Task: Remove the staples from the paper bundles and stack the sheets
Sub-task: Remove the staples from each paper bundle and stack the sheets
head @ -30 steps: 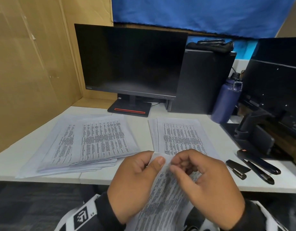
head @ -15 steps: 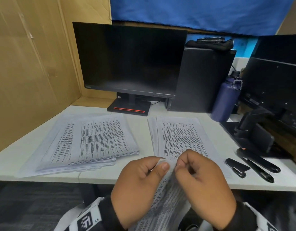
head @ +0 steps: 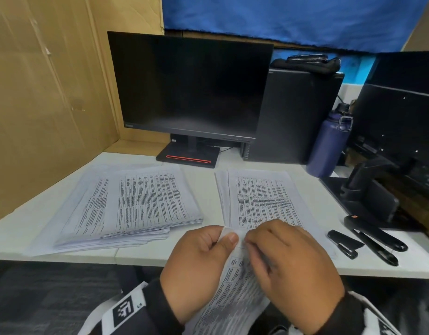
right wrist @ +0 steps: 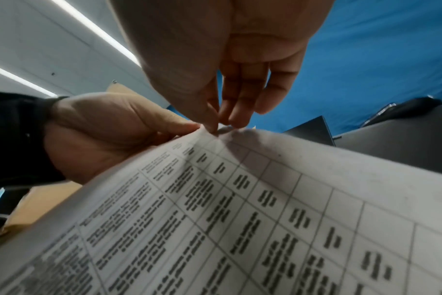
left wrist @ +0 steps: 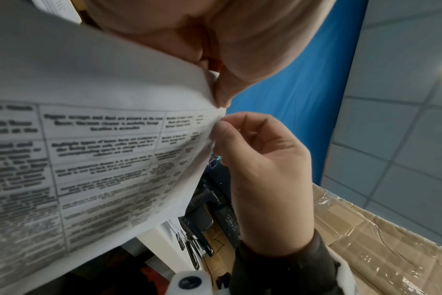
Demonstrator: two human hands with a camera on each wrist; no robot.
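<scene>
A printed paper bundle [head: 232, 296] hangs over the desk's front edge between both hands. My left hand [head: 201, 264] pinches its top corner, thumb on the upper side. My right hand [head: 293, 269] pinches at the same corner with curled fingers; in the right wrist view its fingertips [right wrist: 223, 124] meet on the corner of the bundle [right wrist: 240, 219]. The left wrist view shows the sheet [left wrist: 88, 139] and the right hand [left wrist: 260, 159] picking at its corner. No staple is visible. Two paper piles lie on the desk: a loose one at left [head: 129, 206] and a neater one at centre [head: 259, 197].
A black staple remover [head: 344, 243] and a black stapler [head: 375, 238] lie at the right on the white desk [head: 20, 233]. Behind stand a monitor [head: 189, 88], a computer case [head: 295, 114], a blue bottle [head: 329, 143] and a second monitor's stand [head: 368, 189]. Cardboard walls the left.
The hands have stayed at the bundle's top corner and closed in together; the right fingers shifted on the corner while the left pinch held. The view moved slightly.
</scene>
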